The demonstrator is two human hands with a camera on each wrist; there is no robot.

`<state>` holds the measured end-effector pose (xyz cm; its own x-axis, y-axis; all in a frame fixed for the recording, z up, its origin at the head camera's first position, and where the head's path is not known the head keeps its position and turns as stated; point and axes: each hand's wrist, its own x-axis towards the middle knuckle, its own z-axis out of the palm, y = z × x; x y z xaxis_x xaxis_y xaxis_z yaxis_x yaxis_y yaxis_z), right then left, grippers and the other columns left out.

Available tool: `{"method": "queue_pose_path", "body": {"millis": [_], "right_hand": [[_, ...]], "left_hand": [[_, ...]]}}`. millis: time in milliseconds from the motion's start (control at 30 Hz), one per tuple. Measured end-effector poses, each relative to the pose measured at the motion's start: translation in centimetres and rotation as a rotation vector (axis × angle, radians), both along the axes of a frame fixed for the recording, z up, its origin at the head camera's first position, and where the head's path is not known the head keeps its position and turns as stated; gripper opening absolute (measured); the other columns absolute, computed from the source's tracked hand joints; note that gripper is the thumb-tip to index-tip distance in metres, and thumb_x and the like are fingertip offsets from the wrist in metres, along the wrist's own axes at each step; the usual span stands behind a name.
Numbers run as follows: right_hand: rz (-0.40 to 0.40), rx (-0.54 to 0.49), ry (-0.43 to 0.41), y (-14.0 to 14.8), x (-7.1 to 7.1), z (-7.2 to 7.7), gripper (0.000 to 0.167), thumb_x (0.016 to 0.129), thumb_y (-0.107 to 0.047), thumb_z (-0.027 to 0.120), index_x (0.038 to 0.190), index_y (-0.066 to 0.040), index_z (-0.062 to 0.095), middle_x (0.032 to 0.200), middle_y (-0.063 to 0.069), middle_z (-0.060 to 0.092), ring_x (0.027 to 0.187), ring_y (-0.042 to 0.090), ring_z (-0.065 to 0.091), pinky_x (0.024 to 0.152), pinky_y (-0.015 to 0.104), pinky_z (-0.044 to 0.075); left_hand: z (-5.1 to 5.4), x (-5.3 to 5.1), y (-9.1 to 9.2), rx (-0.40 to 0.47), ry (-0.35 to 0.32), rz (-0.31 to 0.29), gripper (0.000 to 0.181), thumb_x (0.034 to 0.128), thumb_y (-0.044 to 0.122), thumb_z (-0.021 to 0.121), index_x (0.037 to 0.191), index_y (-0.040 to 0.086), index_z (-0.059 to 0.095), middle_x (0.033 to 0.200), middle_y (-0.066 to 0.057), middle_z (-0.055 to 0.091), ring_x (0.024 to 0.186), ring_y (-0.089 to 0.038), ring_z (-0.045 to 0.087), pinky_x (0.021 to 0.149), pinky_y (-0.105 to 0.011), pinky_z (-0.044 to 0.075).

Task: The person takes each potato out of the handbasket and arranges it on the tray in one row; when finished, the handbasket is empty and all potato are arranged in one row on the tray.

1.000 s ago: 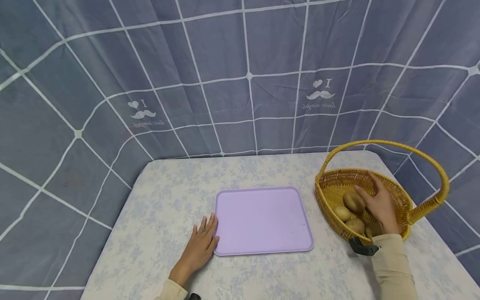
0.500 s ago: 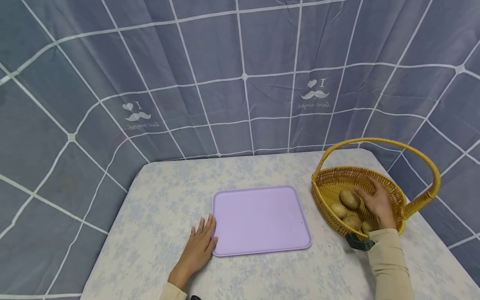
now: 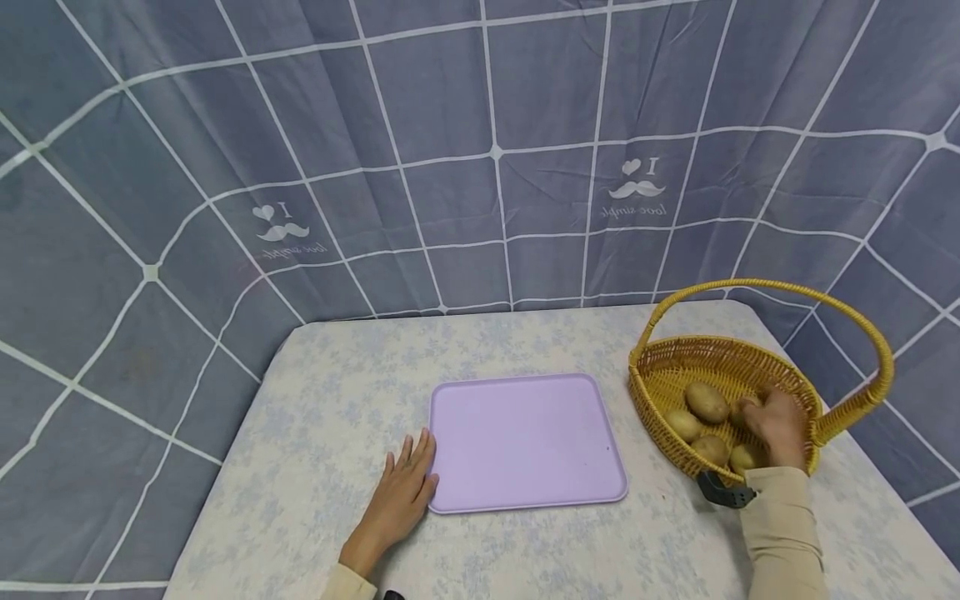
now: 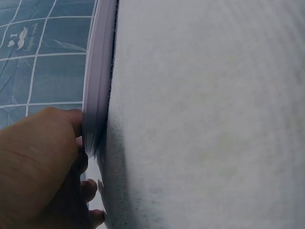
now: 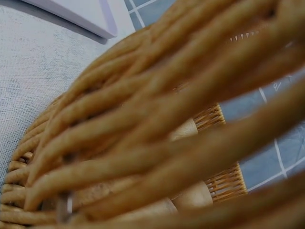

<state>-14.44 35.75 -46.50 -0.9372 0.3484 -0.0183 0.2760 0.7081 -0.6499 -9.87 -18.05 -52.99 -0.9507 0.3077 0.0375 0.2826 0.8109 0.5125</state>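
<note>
The right hand (image 3: pixel 782 423) reaches over the near rim of the basket (image 3: pixel 720 354) and appears to pinch a potato (image 3: pixel 742 412) between thumb and curled fingers; the fingertips are partly hidden, and the right wrist view shows mostly basket weave. To do this well, the thumb should press one flank and the fingers the opposite one, around the widest part, since a rounded skin may roll out of a shallow pinch. A straight, gentle lift seems safest, knuckles off the right wall and the handle (image 3: pixel 750 283) left unbumped. The left hand (image 3: pixel 401 492) lies with its fingers straight and slightly spread, touching the left edge of the tray (image 3: pixel 525 442); light contact should be enough to steady it.

The potato lies inside the basket, right of its middle, and the basket stands on the desk (image 3: pixel 360 375) to the right of the tray. It looks yellowish brown and rounded, but the hand covers its right side, so its full shape cannot be told. Four other potatoes (image 3: pixel 707 402) lie close by, to its left and near side, tan and smooth-looking, the farthest one clearly oval.
</note>
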Motion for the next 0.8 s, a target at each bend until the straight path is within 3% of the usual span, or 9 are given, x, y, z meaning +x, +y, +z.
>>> {"method": "queue_pose_path", "body": {"millis": [100, 167, 333, 433, 600, 700, 800], "right_hand": [[0.1, -0.021, -0.026, 0.0, 0.2, -0.1, 0.052, 0.092, -0.012, 0.05, 0.128, 0.024, 0.039, 0.122, 0.047, 0.043, 0.104, 0.054, 0.047, 0.091, 0.06, 0.04], [0.126, -0.036, -0.038, 0.0, 0.3, -0.2, 0.054, 0.093, -0.013, 0.051, 0.129, 0.025, 0.037, 0.124, 0.047, 0.042, 0.106, 0.054, 0.046, 0.091, 0.06, 0.04], [0.11, -0.005, -0.025, 0.1, 0.4, -0.7, 0.051, 0.091, -0.016, 0.057, 0.121, 0.024, 0.046, 0.111, 0.043, 0.051, 0.092, 0.048, 0.053, 0.076, 0.048, 0.047], [0.111, 0.036, -0.026, 0.2, 0.3, -0.6, 0.048, 0.091, -0.018, 0.058, 0.115, 0.022, 0.051, 0.102, 0.039, 0.056, 0.085, 0.043, 0.055, 0.067, 0.039, 0.046], [0.065, 0.062, 0.028, -0.4, 0.7, 0.6, 0.05, 0.094, -0.023, 0.056, 0.12, 0.02, 0.052, 0.104, 0.039, 0.057, 0.083, 0.042, 0.056, 0.06, 0.036, 0.046], [0.06, -0.005, 0.111, -1.6, 1.2, 2.2, 0.054, 0.096, -0.028, 0.055, 0.13, 0.015, 0.049, 0.109, 0.035, 0.058, 0.084, 0.028, 0.056, 0.06, 0.026, 0.044], [0.088, -0.089, 0.225, -3.1, 2.1, 4.0, 0.055, 0.096, -0.031, 0.057, 0.136, 0.006, 0.049, 0.115, 0.023, 0.059, 0.089, 0.003, 0.051, 0.064, 0.014, 0.041]], "left_hand": [[-0.1, 0.0, 0.0, -0.002, 0.001, 0.001, 0.056, 0.1025, 0.025, 0.043, 0.151, 0.004, 0.024, 0.158, -0.009, 0.015, 0.146, -0.035, 0.01, 0.114, -0.062, 0.006], [-0.2, 0.0, 0.0, -0.003, 0.007, 0.001, 0.056, 0.1025, 0.025, 0.043, 0.151, 0.004, 0.024, 0.158, -0.009, 0.015, 0.146, -0.035, 0.011, 0.113, -0.062, 0.006], [-0.4, 0.1, 0.1, -0.007, 0.019, 0.005, 0.056, 0.1022, 0.025, 0.044, 0.151, 0.004, 0.025, 0.158, -0.009, 0.017, 0.146, -0.035, 0.011, 0.113, -0.062, 0.006], [-0.5, 0.1, 0.1, -0.009, 0.013, 0.007, 0.056, 0.1022, 0.025, 0.044, 0.151, 0.005, 0.025, 0.158, -0.009, 0.016, 0.146, -0.035, 0.011, 0.114, -0.062, 0.006], [-0.4, 0.1, 0.2, -0.006, 0.002, 0.001, 0.057, 0.1026, 0.026, 0.043, 0.152, 0.005, 0.023, 0.159, -0.008, 0.015, 0.146, -0.034, 0.01, 0.114, -0.061, 0.005], [-0.3, 0.1, 0.2, -0.008, 0.007, 0.0, 0.057, 0.1026, 0.025, 0.043, 0.151, 0.004, 0.023, 0.158, -0.009, 0.016, 0.146, -0.035, 0.011, 0.114, -0.062, 0.006], [-0.2, 0.2, 0.2, -0.013, 0.018, 0.0, 0.056, 0.1024, 0.024, 0.044, 0.151, 0.003, 0.024, 0.158, -0.01, 0.017, 0.146, -0.035, 0.011, 0.114, -0.062, 0.006]]}}
